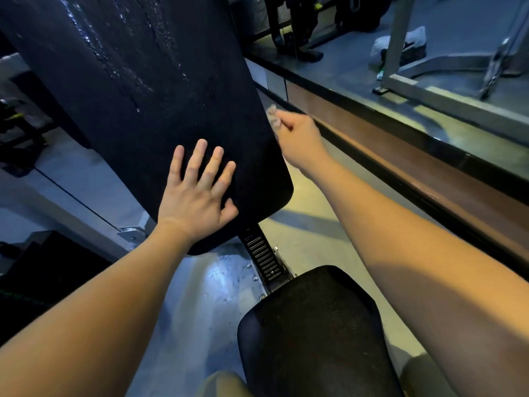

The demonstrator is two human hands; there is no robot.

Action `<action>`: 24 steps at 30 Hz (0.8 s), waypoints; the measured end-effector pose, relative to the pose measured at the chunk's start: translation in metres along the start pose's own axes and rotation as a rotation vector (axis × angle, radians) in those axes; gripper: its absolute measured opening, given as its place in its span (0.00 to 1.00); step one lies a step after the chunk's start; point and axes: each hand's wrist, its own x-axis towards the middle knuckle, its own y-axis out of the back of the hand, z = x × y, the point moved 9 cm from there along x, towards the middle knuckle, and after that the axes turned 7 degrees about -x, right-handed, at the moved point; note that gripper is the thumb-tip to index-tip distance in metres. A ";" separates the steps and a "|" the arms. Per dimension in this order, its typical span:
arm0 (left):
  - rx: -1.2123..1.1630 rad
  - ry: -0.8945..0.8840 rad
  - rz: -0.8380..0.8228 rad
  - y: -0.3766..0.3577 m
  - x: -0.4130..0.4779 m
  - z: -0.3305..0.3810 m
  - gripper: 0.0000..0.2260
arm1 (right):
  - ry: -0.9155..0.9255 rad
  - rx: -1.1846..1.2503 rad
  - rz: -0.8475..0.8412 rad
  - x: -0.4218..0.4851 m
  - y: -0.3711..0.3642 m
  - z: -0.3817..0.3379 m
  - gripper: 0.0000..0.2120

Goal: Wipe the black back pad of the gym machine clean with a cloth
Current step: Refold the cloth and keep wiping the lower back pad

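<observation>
Left arm: extended forward. The left hand [197, 196] lies flat, palm down, on the lower portion of the tall black padded back pad [160, 96]. All four fingers are straight and slightly spread, with the thumb angled out to the side; the hand holds nothing.

Right arm: extended forward along the right side of the pad. The right hand [297, 138] sits at the pad's right edge, higher up than the left hand. Its fingers are curled tightly round a small pale crumpled cloth [272, 116], which protrudes from the top of the fist. Whether the cloth touches the edge or is just beside it cannot be told.

Glistening wet streaks mark the pad's upper portion.

Item count:
- hands: two
- cloth: one
- back pad: one
- black textured seat pad [312, 325]: one, below the back pad
- black ribbed bracket [262, 253]: one, between the two pads
</observation>
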 end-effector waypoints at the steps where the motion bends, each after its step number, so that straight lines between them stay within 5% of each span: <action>1: -0.008 -0.003 0.013 0.001 0.000 0.000 0.30 | 0.028 -0.002 0.031 0.006 0.002 -0.015 0.17; 10: -0.047 -0.005 0.050 -0.001 -0.002 -0.002 0.30 | 0.005 -0.156 0.122 -0.068 0.010 0.019 0.19; 18: -0.064 -0.013 0.055 0.001 -0.001 -0.002 0.30 | 0.416 -0.189 0.395 -0.015 0.020 -0.115 0.19; 24: -0.069 -0.012 0.056 0.001 -0.002 -0.002 0.30 | 0.655 -0.549 0.272 -0.087 -0.010 -0.055 0.14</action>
